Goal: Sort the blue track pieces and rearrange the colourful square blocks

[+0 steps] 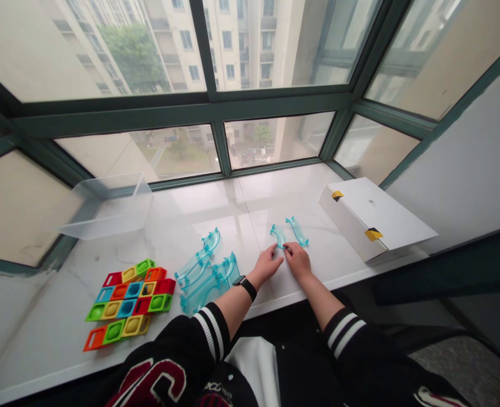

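A curved, clear blue track piece [278, 234] lies on the white counter in front of me. My left hand [268, 263] is at its near end, thumb and fingertips closed together there. My right hand [298, 260] meets the same end from the other side, its fingers bent onto the plastic. The exact grip is partly hidden by the fingers. Just right of the curve lies a straight clear blue track piece [298, 232], apart from it. Left of my hands is a loose pile of similar blue track pieces [209, 280], both curved and straight.
Colourful square blocks [126, 308] stand in rows at the left. Behind them sits a clear plastic bin [105, 226]. A white box [377, 217] with yellow-and-black tabs is at the right. Green-framed windows [199, 116] border the counter [250, 195] at the back.
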{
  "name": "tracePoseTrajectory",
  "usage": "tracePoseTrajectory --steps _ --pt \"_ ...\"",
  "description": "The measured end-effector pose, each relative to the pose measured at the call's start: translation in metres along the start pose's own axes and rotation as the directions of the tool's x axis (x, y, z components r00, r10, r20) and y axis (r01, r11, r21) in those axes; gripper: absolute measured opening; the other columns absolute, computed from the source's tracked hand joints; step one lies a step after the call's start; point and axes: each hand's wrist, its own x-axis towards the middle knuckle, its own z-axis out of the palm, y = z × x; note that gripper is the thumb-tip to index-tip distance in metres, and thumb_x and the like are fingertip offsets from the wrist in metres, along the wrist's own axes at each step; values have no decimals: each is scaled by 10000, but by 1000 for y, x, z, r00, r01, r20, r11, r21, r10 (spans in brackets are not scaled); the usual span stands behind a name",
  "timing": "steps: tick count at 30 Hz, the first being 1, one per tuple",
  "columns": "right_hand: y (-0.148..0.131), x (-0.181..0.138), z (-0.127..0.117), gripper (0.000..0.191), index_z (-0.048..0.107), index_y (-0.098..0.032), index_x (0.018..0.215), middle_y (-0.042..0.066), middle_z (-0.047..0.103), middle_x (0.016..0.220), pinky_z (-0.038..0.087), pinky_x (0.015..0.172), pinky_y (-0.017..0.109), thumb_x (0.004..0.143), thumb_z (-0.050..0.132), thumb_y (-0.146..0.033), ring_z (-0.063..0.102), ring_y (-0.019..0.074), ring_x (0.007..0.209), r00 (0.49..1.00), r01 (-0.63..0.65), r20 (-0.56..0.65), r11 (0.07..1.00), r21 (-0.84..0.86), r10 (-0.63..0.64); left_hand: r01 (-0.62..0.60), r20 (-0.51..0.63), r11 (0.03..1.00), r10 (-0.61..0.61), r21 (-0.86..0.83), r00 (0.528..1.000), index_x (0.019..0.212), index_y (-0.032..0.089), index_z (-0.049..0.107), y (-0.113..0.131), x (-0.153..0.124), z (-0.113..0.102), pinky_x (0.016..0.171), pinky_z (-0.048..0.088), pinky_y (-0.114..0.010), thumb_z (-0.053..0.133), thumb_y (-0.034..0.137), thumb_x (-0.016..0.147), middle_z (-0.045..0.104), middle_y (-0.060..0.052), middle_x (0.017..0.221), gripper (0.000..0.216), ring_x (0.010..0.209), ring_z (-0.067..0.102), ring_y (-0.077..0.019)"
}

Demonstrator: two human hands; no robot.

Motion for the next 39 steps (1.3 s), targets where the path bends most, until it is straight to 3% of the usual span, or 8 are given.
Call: tracePoseTrajectory --steps 12,19,39 --pt "6 2 5 271 737 -209 1086 103 752 1080 557 886 395 941 512 -247 692 253 945 1000 -29 -7 1000 9 29 59 14 997 -59 40 998 1566 203 504 5 4 6 1253 351 -450 699 410 850 525 -109 1606 771 1511 431 -348" --pt "4 2 4 271 738 -202 1093 108 750 1089 552 907 396 946 514 -240 693 260 994 1000 -19 -17 1000 -9 19 75 18 997 -76 31 997 1586 196 476 2 4 6 1243 364 -437 691 430 854 557 -130 1570 799 1505 445 -337" --pt "2 1 2 280 741 -211 1097 98 753 1082 558 868 390 945 509 -253 684 237 872 999 -30 -22 1000 -5 29 63 35 998 -63 -6 997 1597 176 434 -4 10 5 1226 394 -467 697 422 849 544 -166 1574 831 1445 526 -342"
